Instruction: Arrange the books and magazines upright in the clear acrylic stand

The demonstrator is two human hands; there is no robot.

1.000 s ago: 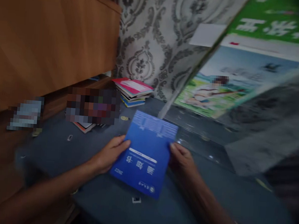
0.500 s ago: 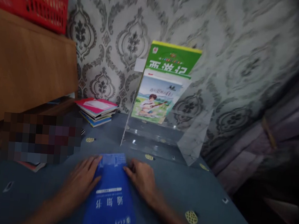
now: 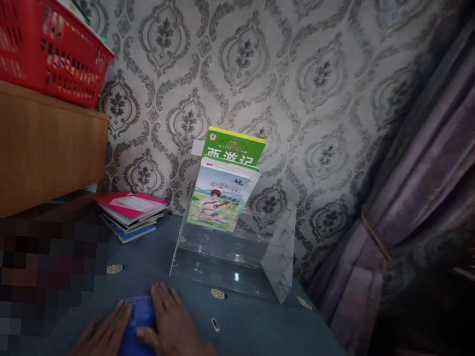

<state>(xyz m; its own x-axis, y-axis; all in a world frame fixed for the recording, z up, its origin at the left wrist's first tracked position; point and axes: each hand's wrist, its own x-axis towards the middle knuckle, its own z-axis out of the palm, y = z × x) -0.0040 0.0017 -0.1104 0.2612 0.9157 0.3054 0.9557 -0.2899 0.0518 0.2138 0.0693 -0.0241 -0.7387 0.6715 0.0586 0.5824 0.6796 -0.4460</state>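
Note:
A blue booklet (image 3: 140, 324) lies on the table close to me, its lower part cut off by the bottom of the view and much of it covered by my hands. My left hand (image 3: 104, 336) rests along its left edge with the fingers stretched forward. Across its right side lies my right hand (image 3: 176, 327), flat, fingers extended and the thumb over the cover. Beyond them stands a clear acrylic book rack (image 3: 217, 269). Its left side bears a green book (image 3: 234, 145) behind a picture book (image 3: 215, 201) showing a figure with a guitar.
A stack of books (image 3: 134, 214) with a pink one on top sits at the back left. Left of it is a wooden cabinet (image 3: 42, 146) carrying a red basket (image 3: 66, 55). A blurred-out patch covers the lower left. A tied curtain (image 3: 359, 297) hangs at the right.
The view has tilted up and turned slightly right. My right hand has gone from beside the booklet's edge to lying flat on top of it. My left hand stays at the left edge.

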